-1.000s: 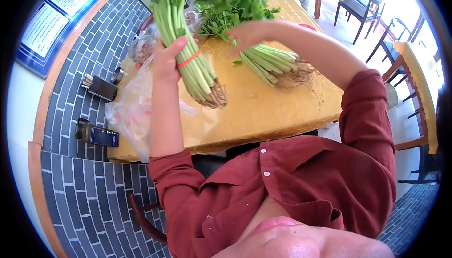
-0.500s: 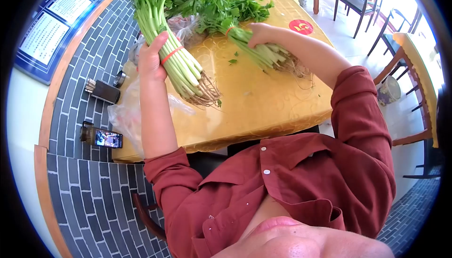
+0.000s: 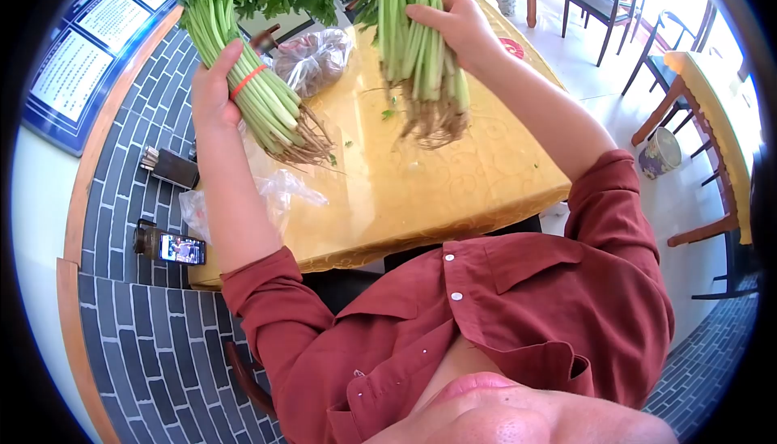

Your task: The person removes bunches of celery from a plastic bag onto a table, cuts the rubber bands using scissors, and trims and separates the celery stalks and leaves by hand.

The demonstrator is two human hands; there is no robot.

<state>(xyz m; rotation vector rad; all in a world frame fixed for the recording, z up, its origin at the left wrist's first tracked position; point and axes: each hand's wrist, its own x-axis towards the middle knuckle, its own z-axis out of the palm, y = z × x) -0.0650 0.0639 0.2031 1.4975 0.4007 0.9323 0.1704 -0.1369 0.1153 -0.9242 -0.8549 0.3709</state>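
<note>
My left hand point(image 3: 214, 88) is wrapped around a leafy celery bunch point(image 3: 271, 108), near its red band. The bunch is tilted, its leaves toward the upper left and its thin brown roots over the table. In my right hand point(image 3: 461, 27) is a second celery bunch point(image 3: 413, 31), held more upright with roots hanging down and slightly blurred; its leaf tops are partly cut off by the view. Both bunches are above the yellow-covered table point(image 3: 364, 217). Small leaf scraps point(image 3: 388, 112) lie between them.
A filled clear plastic bag point(image 3: 312, 59) sits at the table's far side. Another crumpled clear bag point(image 3: 279, 197) lies near the left edge. By the brick wall are a chopstick holder point(image 3: 171, 167) and a propped phone point(image 3: 182, 250). Chairs point(image 3: 603, 11) and a patterned bin point(image 3: 660, 152) stand right.
The right-hand celery bunch has swung from lying slanted low over the table to a raised, more upright position. My left hand and its bunch have shifted left and slightly up.
</note>
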